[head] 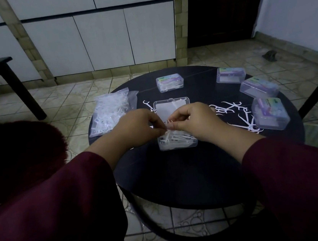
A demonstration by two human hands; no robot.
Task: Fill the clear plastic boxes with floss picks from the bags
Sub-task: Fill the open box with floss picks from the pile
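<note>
One open clear box (175,126) is seen at the middle of the round dark surface (180,173), its lid laid back toward the far side and its tray partly filled with white floss picks (178,139). Above the tray, a small bundle of picks (169,123) is pinched by both hands: the left hand (137,126) and the right hand (196,120) are brought together, and each grip is curled with its fingertips pressed on the bundle. Four closed clear boxes are counted: one (170,83) at the far middle and three along the right edge (230,75) (259,89) (270,113). One bag of picks (111,111) is laid at the left edge of the surface. Loose picks (233,114) are scattered between the open box and the right-hand boxes; their number cannot be told. One more loose pick (147,104) is seen just left of the lid.
</note>
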